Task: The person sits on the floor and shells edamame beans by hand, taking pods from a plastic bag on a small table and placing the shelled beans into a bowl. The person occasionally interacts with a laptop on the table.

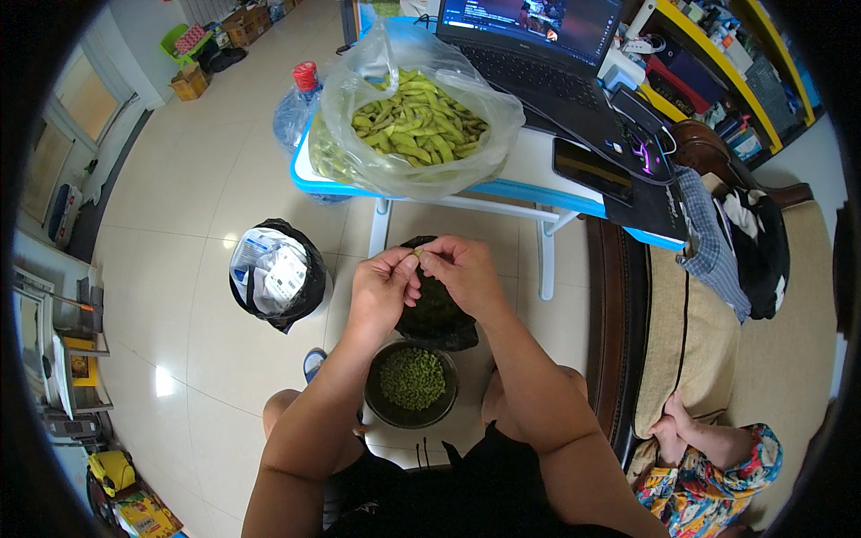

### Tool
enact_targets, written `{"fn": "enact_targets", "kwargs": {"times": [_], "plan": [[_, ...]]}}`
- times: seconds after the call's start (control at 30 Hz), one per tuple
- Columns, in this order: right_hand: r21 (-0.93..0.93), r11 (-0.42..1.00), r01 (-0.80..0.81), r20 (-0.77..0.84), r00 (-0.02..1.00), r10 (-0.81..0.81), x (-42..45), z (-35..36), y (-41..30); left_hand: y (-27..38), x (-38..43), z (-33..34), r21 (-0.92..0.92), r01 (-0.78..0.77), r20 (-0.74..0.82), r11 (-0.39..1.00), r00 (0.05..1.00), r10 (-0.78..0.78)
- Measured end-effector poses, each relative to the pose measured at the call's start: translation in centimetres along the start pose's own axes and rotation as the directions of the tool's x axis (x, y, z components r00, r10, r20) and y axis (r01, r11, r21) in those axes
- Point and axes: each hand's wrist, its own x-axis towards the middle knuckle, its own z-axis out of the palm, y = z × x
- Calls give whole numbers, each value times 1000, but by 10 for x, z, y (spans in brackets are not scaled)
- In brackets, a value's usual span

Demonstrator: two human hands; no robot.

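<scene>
My left hand [390,276] and my right hand [461,269] meet at the fingertips, pinching a small green bean pod [418,253] between them. Only a bit of the pod shows. Beneath them stands a bin lined with a black bag [440,334], its dark inside partly hidden by my hands. Nearer to me a round metal bowl [451,401] holds shelled green beans [412,378]. Beyond my hands, an open clear plastic bag [336,121] full of green bean pods [424,121] rests on the white and blue table [525,161].
An open laptop [531,60], a phone [592,170] and cables lie on the table. A lined waste bin [316,276] stands at left, near a large water bottle [296,111]. At right, another person's bare legs [699,430] rest on a sofa [773,356] with clothes on it.
</scene>
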Motion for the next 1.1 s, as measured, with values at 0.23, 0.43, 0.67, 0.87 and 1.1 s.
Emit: {"fn": "enact_targets", "kwargs": {"times": [0.23,0.43,0.67,0.87,1.1], "plan": [[33,999,-10,44,999,9,0,-2,-10,1,-1,0,2,-8,13,1000,1000,7],[5,1000,-18,63,998,18,1,-4,-7,2,-2,1,-4,2,13,1000,1000,-2],[9,1000,-27,66,998,26,-1,-5,-14,5,-4,2,7,-13,11,1000,1000,13],[-99,995,-5,13,1000,7,-6,0,-19,6,-8,4,-7,-9,18,1000,1000,9],[-142,989,43,-80,995,-55,-9,11,-22,6,-13,9,18,-54,-15,998,998,54]]}}
